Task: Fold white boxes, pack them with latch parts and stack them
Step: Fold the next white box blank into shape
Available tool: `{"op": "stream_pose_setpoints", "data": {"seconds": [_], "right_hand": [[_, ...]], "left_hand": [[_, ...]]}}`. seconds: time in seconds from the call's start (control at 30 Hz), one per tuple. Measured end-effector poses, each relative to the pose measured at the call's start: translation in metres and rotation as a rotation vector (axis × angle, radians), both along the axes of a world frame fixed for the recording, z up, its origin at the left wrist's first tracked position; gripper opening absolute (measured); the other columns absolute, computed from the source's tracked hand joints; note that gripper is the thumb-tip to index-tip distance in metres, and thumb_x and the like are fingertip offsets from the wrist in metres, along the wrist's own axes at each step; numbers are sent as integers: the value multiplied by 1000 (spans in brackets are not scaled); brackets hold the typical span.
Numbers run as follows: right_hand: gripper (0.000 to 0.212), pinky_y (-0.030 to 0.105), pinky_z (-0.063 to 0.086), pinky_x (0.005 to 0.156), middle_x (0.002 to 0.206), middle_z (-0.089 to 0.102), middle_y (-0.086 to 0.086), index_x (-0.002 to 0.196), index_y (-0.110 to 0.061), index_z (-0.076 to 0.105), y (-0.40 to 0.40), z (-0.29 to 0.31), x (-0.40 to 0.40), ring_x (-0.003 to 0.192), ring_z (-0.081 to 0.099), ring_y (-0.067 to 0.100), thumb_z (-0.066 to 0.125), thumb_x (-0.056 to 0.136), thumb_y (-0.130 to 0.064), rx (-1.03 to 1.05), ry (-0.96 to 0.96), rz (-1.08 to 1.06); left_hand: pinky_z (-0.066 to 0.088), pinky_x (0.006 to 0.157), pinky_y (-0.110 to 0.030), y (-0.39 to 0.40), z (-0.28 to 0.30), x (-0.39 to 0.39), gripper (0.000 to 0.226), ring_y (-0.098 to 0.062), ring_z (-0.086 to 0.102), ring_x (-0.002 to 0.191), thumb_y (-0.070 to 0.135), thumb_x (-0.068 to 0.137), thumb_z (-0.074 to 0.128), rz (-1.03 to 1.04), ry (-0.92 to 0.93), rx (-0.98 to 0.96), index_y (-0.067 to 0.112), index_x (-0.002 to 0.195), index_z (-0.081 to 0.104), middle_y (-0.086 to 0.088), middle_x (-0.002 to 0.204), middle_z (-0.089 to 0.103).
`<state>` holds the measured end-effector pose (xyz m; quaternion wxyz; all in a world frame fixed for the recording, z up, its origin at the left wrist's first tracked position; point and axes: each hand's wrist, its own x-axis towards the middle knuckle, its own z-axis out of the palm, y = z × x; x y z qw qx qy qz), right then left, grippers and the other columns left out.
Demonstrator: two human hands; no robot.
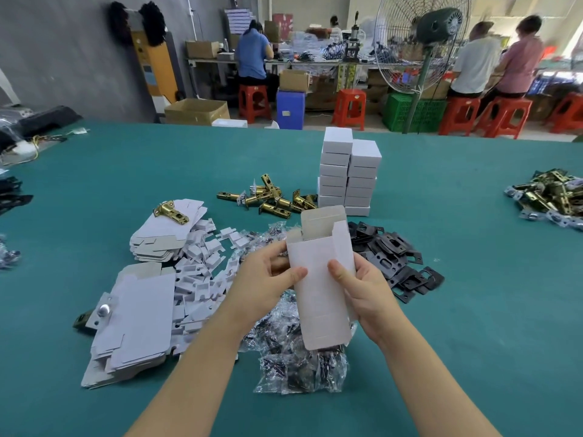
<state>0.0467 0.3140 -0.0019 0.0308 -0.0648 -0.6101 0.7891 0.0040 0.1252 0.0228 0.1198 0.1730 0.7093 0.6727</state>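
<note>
- White box [318, 275]: half-formed carton held in the air over the green table [473, 310], in front of the person. Long axis runs near-vertical in view, slightly tilted; open end faces up and away, top flap standing, bottom flap hanging loose.
- Left hand [268, 275]: grips the box's left edge, thumb on the front panel, fingers curled behind it.
- Right hand [356, 285]: grips the right edge the same way, thumb on front, fingers wrapped round the back. Both hands clamped on the box, thumbs near each other, forearms converging from the bottom of frame.
- Hidden: back of the box and the fingertips behind it; can't tell what's inside.
- Under the hands: clear bags of small dark parts [299, 367], contents hard to make out.
- Right of the box: pile of black strike plates [394, 253].
- Left: flat box blanks [135, 323] in two stacks, with loose white inserts [205, 266] between; one brass latch [172, 212] lies on the far stack.
- Beyond: brass latch bolts [271, 197] in a heap, just beside the stacked finished boxes [347, 175], two columns.
- Far right: another latch heap [549, 197], cut off by the frame edge.
</note>
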Motion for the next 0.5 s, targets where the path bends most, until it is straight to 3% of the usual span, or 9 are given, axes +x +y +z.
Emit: {"op": "stream_pose_setpoints", "data": {"seconds": [0.2,0.33,0.5], "right_hand": [[41,40,60,90,114,77,6,119,-16,70,0,0,1,106,73,27,74,87,-43,123,16,44],[36,32,59,84,119,75,2,127,-20,66,-1,2,2,110,71,25,65,97,-39,157,10,117],[59,37,60,90,129,69,-5,142,-52,48,-2,4,3,115,68,18,67,92,-26,120,141,61]], "left_hand": [[60,75,-24,-2,0,-4,41,-17,75,98,2,91,72,69,-31,63,31,118,66,1,103,79],[60,78,-27,-6,-1,-7,42,-18,73,101,11,89,76,37,-75,96,27,126,65,-3,108,77],[58,72,-25,-6,-5,-6,41,-19,73,96,12,88,78,28,-57,78,25,124,66,-4,104,76]]}}
